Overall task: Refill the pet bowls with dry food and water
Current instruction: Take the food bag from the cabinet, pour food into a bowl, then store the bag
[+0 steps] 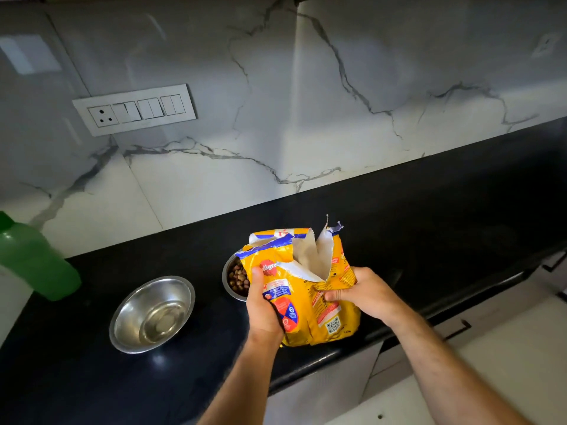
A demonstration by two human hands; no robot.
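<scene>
A yellow dry-food bag (310, 302) with a torn-open top stands upright on the black counter (429, 228). My left hand (262, 305) grips its left side and my right hand (365, 294) grips its right side. Behind the bag's left edge sits a steel bowl (234, 279) holding brown kibble, partly hidden by the bag. A second steel bowl (152, 314) stands to the left with a little clear water in its bottom.
A green plastic bottle (33, 262) stands at the counter's far left. A switch panel (135, 108) is on the marble wall behind. The counter's front edge runs under my forearms, with cabinet doors below at the right.
</scene>
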